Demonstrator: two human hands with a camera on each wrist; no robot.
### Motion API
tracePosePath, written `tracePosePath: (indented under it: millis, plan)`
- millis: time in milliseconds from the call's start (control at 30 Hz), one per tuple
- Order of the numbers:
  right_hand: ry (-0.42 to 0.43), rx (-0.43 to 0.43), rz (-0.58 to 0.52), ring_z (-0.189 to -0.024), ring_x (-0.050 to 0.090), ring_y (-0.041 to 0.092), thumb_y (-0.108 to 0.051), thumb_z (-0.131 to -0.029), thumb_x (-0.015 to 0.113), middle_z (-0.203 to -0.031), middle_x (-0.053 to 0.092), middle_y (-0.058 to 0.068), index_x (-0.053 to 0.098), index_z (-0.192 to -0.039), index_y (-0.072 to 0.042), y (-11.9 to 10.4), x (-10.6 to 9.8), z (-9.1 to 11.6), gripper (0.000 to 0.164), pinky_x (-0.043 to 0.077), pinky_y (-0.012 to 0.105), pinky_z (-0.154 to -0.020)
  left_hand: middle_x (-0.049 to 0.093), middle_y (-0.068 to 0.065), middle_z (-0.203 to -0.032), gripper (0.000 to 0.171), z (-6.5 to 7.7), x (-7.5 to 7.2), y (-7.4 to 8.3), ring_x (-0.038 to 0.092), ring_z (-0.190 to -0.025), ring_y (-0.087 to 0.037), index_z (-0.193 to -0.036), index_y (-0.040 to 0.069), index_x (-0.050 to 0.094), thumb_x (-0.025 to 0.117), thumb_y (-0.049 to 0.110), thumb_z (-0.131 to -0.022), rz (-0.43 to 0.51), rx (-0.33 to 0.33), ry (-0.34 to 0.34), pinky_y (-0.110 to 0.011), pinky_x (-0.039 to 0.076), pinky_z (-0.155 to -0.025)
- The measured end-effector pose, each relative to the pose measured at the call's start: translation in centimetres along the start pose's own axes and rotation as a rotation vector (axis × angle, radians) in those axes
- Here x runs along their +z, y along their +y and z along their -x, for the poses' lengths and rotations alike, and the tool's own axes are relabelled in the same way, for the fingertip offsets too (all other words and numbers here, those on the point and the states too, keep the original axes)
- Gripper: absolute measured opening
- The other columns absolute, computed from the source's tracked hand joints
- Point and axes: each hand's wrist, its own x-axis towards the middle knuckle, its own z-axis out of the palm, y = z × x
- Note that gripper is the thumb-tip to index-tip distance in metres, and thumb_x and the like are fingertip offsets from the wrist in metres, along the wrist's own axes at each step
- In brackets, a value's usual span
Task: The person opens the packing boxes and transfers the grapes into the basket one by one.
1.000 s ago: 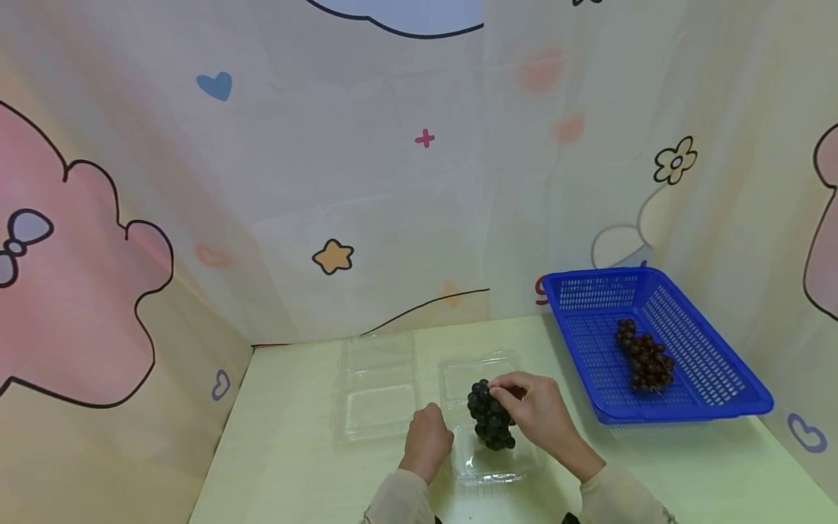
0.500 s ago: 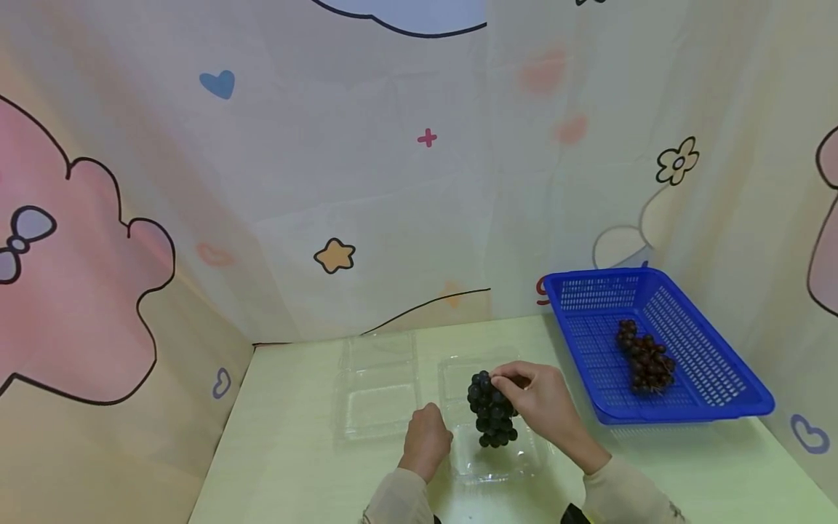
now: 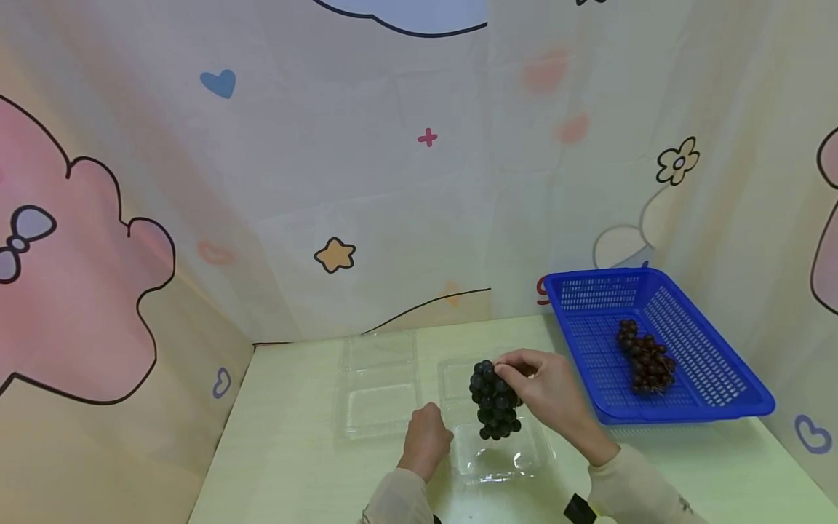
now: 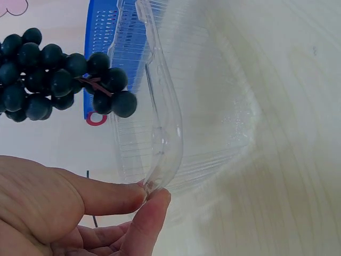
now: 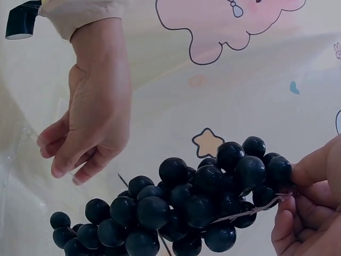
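A bunch of dark grapes (image 3: 495,404) hangs from my right hand (image 3: 548,389), whose thumb and fingers pinch it at its upper end. In the right wrist view a thin stem shows along the grapes (image 5: 200,210). Below the bunch lies a clear plastic clamshell box (image 3: 497,466), and the grapes look apart from it. My left hand (image 3: 427,440) pinches the left edge of this box; the left wrist view shows thumb and finger on the clear rim (image 4: 169,138).
A blue mesh basket (image 3: 713,342) stands at the right, with a bunch of reddish-brown grapes (image 3: 646,358) inside. Another clear clamshell box (image 3: 380,407) lies to the left on the pale table (image 3: 281,451). A printed curtain (image 3: 393,182) closes off the back and sides.
My right hand has lifted the dark grapes, which now hang straighter and higher above the box. My left hand stays at the box's edge.
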Motion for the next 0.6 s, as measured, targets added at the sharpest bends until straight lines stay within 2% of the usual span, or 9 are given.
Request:
tracePosePath:
  millis: [233, 500, 600]
  plan:
    - [-0.010, 0.025, -0.026, -0.076, 0.068, 0.014, -0.005, -0.091, 0.078, -0.091, 0.077, 0.001, 0.081, -0.095, -0.009, -1.2, -0.9, -0.3, 0.006, 0.052, 0.025, -0.061, 0.034, 0.001, -0.062, 0.035, 0.0, 0.1, 0.0, 0.032, -0.055, -0.016, -0.065, 0.008, 0.043, 0.067, -0.016, -0.076, 0.036, -0.009, -0.005, -0.027, 0.028, -0.046]
    - [-0.026, 0.024, -0.009, -0.078, 0.066, 0.013, -0.006, -0.093, 0.077, -0.091, 0.076, -0.001, 0.081, -0.095, -0.011, -2.6, -2.2, -0.6, 0.007, 0.050, 0.026, -0.063, 0.047, -0.004, -0.064, 0.027, -0.2, 0.3, 0.1, 0.041, -0.057, -0.020, -0.071, 0.003, 0.051, 0.071, -0.014, -0.076, 0.031, -0.030, -0.006, -0.030, 0.034, -0.049]
    - [-0.030, 0.018, -0.005, -0.077, 0.065, 0.013, -0.006, -0.093, 0.076, -0.091, 0.076, 0.000, 0.081, -0.095, -0.011, -3.0, -2.8, -0.8, 0.006, 0.050, 0.026, -0.063, 0.046, -0.004, -0.064, 0.026, -0.2, 0.4, 0.0, 0.041, -0.056, -0.019, -0.072, 0.003, 0.051, 0.070, -0.014, -0.075, 0.044, -0.029, -0.007, -0.029, 0.034, -0.048]
